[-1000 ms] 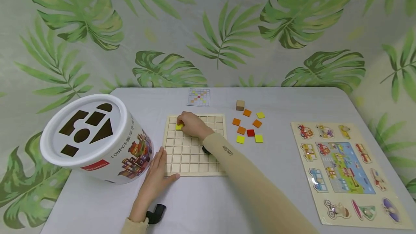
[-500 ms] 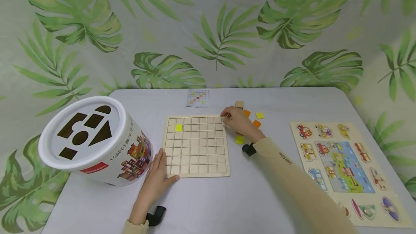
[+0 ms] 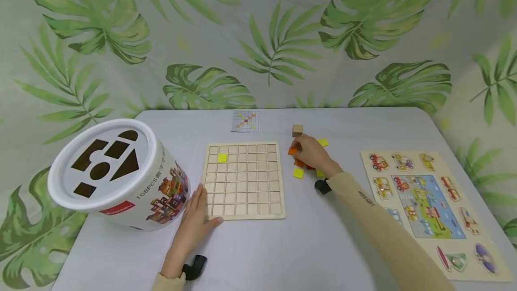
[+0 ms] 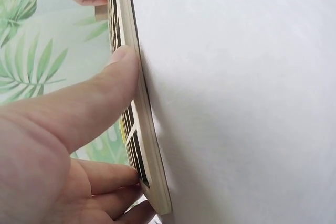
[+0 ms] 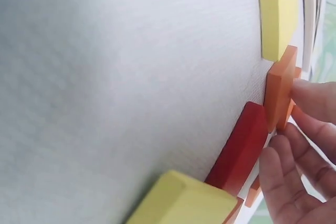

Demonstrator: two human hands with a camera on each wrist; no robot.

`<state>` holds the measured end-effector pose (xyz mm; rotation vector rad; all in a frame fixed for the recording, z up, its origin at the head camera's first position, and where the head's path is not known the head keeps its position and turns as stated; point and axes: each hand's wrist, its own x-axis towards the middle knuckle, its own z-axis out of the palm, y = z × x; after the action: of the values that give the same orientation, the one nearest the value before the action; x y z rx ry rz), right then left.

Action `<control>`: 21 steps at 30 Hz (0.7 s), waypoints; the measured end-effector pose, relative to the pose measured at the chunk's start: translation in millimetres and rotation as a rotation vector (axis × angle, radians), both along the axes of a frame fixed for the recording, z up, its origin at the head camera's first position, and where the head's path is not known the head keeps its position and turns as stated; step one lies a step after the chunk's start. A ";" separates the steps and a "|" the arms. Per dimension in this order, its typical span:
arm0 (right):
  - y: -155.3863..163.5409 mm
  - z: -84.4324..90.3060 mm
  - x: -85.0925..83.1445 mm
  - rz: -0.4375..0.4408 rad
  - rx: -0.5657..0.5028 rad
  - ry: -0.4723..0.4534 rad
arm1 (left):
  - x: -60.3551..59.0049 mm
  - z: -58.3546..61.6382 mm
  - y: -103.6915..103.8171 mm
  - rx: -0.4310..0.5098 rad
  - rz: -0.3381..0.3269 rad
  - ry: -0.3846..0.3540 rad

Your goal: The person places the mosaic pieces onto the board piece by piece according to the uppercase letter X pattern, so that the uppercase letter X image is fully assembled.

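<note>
A wooden grid board [image 3: 244,180] lies flat in front of me with one yellow tile [image 3: 221,158] in its second row, near the left. My left hand [image 3: 200,208] rests flat at the board's near-left corner, and its thumb [image 4: 105,98] presses the board's edge [image 4: 143,129]. My right hand [image 3: 298,150] sits over the loose tiles right of the board and pinches an orange tile [image 3: 291,151], which is lifted on edge [image 5: 277,94]. A red tile [image 5: 239,150] and yellow tiles [image 5: 181,203] lie beside it.
A white shape-sorter bucket [image 3: 117,174] lies on its side at the left. Behind the board are a small pattern card [image 3: 245,121] and a plain wooden cube [image 3: 297,130]. More yellow tiles [image 3: 298,173] lie loose. A vehicle puzzle board [image 3: 428,210] fills the right side.
My right hand left the yellow tile in the grid, drew back right across the board to the loose tiles and took an orange one. The left hand has not moved.
</note>
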<state>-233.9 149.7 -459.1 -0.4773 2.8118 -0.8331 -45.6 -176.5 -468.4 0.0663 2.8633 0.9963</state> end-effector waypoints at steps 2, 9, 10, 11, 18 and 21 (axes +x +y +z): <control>-0.7 -0.1 -1.4 -0.004 -0.006 0.002 | -0.3 0.7 1.3 0.005 0.002 0.004; -7.5 1.3 -0.3 0.037 -0.116 0.006 | 1.1 3.5 2.9 0.014 0.008 -0.011; -10.0 1.7 0.2 0.051 -0.138 0.009 | 1.4 4.0 2.8 0.017 0.007 -0.015; -13.2 2.1 0.6 0.066 -0.157 0.012 | 1.5 4.2 2.7 0.019 0.005 -0.017; -43.0 2.3 1.4 0.173 -0.186 0.024 | 0.5 3.1 1.8 0.019 -0.004 -0.026; -56.6 2.9 1.8 0.226 -0.164 0.042 | -0.3 1.6 0.9 0.020 -0.006 -0.021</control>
<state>-232.1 93.1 -456.1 -0.8288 2.6710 -1.0172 -45.9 -175.6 -466.9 0.0660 2.8330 1.0179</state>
